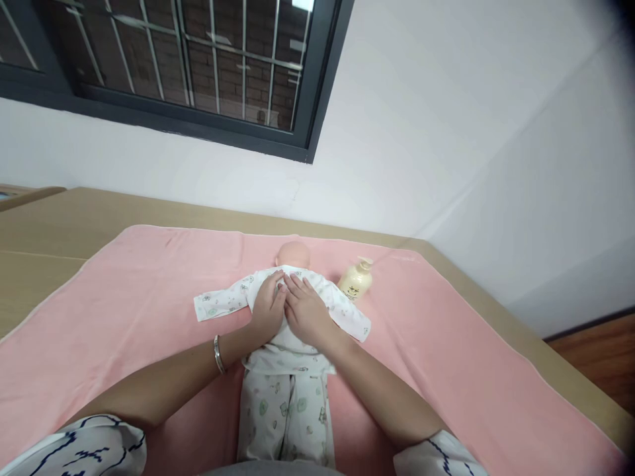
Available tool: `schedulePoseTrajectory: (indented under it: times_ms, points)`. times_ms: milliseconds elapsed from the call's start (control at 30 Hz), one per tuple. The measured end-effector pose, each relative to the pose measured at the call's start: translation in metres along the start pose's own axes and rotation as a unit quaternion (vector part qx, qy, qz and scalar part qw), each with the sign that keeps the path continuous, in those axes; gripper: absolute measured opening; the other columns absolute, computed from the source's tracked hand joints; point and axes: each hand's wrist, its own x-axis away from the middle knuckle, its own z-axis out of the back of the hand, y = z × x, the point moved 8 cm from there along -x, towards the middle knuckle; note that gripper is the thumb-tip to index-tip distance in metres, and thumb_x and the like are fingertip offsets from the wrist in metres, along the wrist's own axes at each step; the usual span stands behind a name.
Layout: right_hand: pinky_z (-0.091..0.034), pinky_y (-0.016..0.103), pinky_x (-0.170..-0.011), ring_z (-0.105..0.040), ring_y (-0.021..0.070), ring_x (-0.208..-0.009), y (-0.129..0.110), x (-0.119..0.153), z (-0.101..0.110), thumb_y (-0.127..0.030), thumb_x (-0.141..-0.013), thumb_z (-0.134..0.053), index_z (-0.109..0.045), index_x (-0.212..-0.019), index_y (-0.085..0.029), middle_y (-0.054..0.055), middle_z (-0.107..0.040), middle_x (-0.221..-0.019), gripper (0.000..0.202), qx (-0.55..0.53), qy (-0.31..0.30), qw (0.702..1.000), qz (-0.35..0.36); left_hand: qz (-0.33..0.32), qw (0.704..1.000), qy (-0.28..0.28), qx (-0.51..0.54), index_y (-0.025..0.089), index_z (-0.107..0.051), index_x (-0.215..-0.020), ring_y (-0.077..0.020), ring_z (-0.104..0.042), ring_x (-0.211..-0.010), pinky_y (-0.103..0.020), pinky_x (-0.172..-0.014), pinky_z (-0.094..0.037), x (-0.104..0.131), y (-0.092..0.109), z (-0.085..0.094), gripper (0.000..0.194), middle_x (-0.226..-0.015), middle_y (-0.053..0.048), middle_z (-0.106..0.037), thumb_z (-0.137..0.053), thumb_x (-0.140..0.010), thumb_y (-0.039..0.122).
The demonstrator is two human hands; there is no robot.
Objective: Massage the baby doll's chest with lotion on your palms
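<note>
A baby doll (pixel 292 256) in a white printed top (pixel 292 354) and matching trousers (pixel 307 413) lies stretched out, its sleeves spread to both sides. Only the smooth, bald head shows, with no facial features visible. My left hand (pixel 268 307) rests on the doll's upper body, fingers extended toward its neck. Beside it, my right hand (pixel 305 307) lies flat on the top, fingers slightly apart. The two hands touch or nearly touch along their inner edges. A pale yellow pump bottle (pixel 356 279) is close to the doll's right-hand sleeve in the picture.
Under the doll is a pink blanket (pixel 149 277) on a wooden surface (pixel 99 211). White walls (pixel 421 99) border it behind and to the right. A dark-framed window with bars (pixel 208 59) is above. Brown wood (pixel 600 357) shows at the right edge.
</note>
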Motion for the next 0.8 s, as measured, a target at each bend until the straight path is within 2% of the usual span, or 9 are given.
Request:
schedulePoseTrajectory:
  times_ms: [67,133,233,333,633,800]
  points:
    - [-0.020,0.049,-0.118,-0.026,0.0226,-0.143,0.008,-0.002,0.000,-0.022,-0.097,-0.035,-0.046,-0.141,-0.017,0.009,-0.039,-0.149,0.045,-0.023,-0.003,1.000,-0.009,-0.016,1.000,-0.006,-0.013,0.018,-0.051,-0.125,-0.0251,-0.049,-0.126,-0.048,-0.112,-0.035,0.000,0.000,0.000,0.038,-0.131,-0.012,-0.056,-0.042,-0.091,0.031]
    - [-0.021,0.051,-0.117,-0.025,0.0235,-0.143,0.027,-0.004,-0.001,-0.030,-0.100,-0.033,-0.044,-0.142,-0.017,0.010,-0.037,-0.150,0.046,-0.038,0.005,0.998,-0.053,-0.035,0.999,-0.012,-0.024,0.018,-0.051,-0.125,-0.0253,-0.048,-0.127,-0.049,-0.113,-0.034,0.000,0.001,0.000,0.039,-0.133,-0.012,-0.055,-0.043,-0.087,0.025]
    - [-0.021,0.049,-0.117,-0.024,0.0265,-0.143,0.057,-0.004,-0.003,-0.040,-0.101,-0.030,-0.038,-0.145,-0.009,0.016,-0.033,-0.151,0.054,-0.041,0.023,0.989,-0.137,-0.060,0.997,-0.018,-0.046,0.019,-0.053,-0.121,-0.0240,-0.046,-0.130,-0.048,-0.115,-0.033,0.001,0.003,-0.001,0.039,-0.135,-0.010,-0.053,-0.043,-0.084,0.019]
    - [-0.020,0.047,-0.117,-0.024,0.0280,-0.143,0.068,-0.002,-0.006,-0.041,-0.101,-0.028,-0.035,-0.145,-0.003,0.020,-0.033,-0.150,0.058,-0.029,0.028,0.982,-0.185,-0.062,0.994,-0.017,-0.091,0.017,-0.055,-0.121,-0.0259,-0.043,-0.131,-0.049,-0.116,-0.031,0.000,0.002,-0.003,0.040,-0.136,-0.012,-0.051,-0.045,-0.082,0.018]
    - [-0.018,0.045,-0.117,-0.025,0.0279,-0.143,0.060,-0.004,-0.002,-0.033,-0.101,-0.028,-0.035,-0.145,-0.001,0.020,-0.034,-0.150,0.055,0.017,0.003,0.981,-0.194,-0.076,0.961,-0.078,-0.255,0.012,-0.051,-0.130,-0.0292,-0.039,-0.134,-0.051,-0.115,-0.030,-0.010,-0.006,-0.013,0.047,-0.140,-0.015,-0.048,-0.044,-0.085,0.023]
    - [-0.020,0.044,-0.117,-0.027,0.0302,-0.142,0.029,0.001,-0.002,-0.026,-0.097,-0.034,-0.035,-0.144,0.001,0.023,-0.033,-0.149,0.054,0.062,-0.028,0.988,-0.136,-0.072,0.945,-0.100,-0.302,0.012,-0.050,-0.132,-0.0293,-0.041,-0.133,-0.050,-0.113,-0.032,-0.021,-0.009,-0.011,0.050,-0.141,-0.015,-0.048,-0.046,-0.085,0.029]
